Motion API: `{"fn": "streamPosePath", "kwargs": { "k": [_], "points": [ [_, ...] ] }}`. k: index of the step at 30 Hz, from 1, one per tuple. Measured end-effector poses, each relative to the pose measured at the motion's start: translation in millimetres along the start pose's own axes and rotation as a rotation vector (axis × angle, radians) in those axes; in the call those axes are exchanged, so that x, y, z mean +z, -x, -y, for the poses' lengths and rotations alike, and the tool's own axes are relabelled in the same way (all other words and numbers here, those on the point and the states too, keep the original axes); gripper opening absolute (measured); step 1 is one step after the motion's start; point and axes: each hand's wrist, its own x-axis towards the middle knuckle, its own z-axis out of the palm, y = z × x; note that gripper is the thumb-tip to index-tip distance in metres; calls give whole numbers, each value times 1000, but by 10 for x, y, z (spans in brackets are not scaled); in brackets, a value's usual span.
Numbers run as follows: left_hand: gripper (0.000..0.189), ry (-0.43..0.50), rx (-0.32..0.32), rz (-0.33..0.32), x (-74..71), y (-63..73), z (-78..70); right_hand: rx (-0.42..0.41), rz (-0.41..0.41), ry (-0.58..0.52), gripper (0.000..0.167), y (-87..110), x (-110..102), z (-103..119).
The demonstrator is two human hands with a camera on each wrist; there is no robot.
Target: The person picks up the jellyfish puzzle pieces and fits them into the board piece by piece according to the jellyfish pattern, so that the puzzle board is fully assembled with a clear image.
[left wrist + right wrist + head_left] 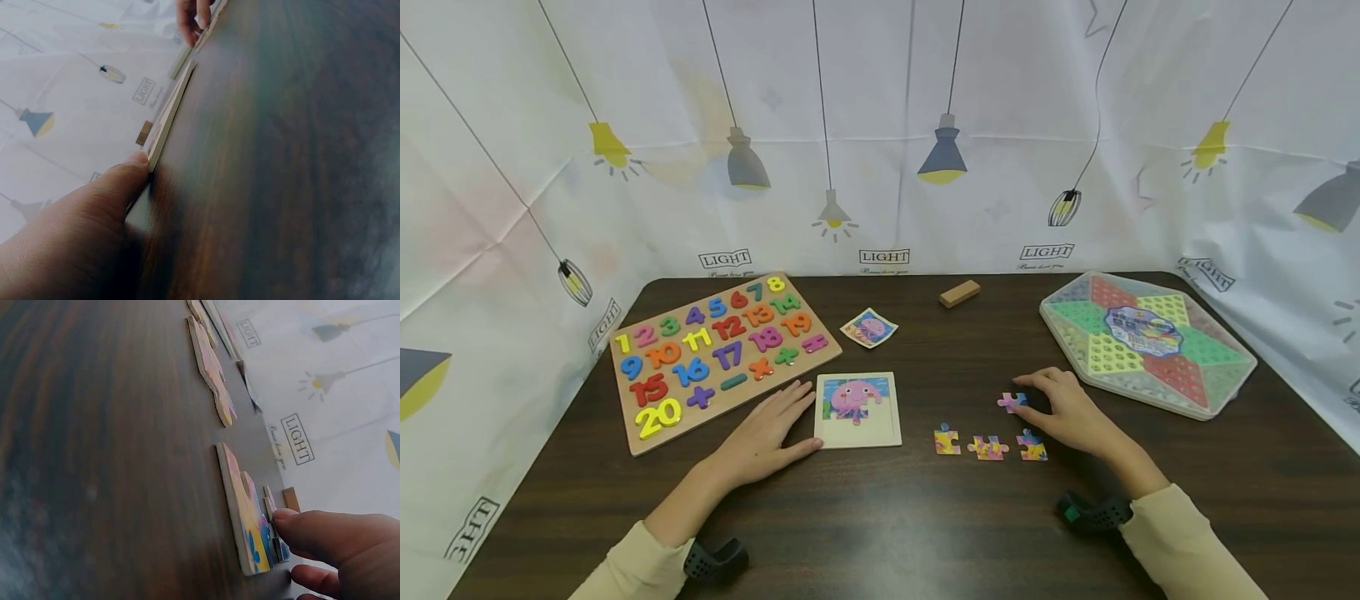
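A square wooden puzzle board [857, 440] with a pink octopus picture, partly filled, lies at the centre. My left hand [772, 429] touches the board's left side with the fingers stretched out; in the left wrist view its thumb [134, 164] rests at the board edge. My right hand [1067, 412] is at a pink and blue puzzle piece [1011, 402] on the table. The thumb is against the piece, and the index fingertip looks slightly apart beyond it. Nearer the person lie three more puzzle pieces in a row: one left [947, 442], one middle [988, 448], one right [1032, 446].
A wooden number board [718, 354] lies at the left. Behind the puzzle is a small picture card [869, 327]. A wooden block [959, 293] lies near the back edge, and a hexagonal board-game box [1150, 342] at the right. A printed curtain [880, 167] hangs behind the table.
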Motion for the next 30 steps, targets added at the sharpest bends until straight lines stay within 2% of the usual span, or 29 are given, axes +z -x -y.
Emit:
{"fn": "streamPosePath", "kwargs": {
  "k": [7,16,20,30],
  "points": [
    [78,3,-2,-3,-17,11,-7,1,11,-23,27,-14,5,8],
    [76,1,-1,-12,-22,25,-1,-30,-18,-25,20,-41,47,18],
    [75,7,4,-14,-29,30,-8,-44,-27,-53,20,-62,55,31],
    [75,-8,8,-13,-37,16,-22,-35,23,-115,26,-85,60,125]
  ]
}}
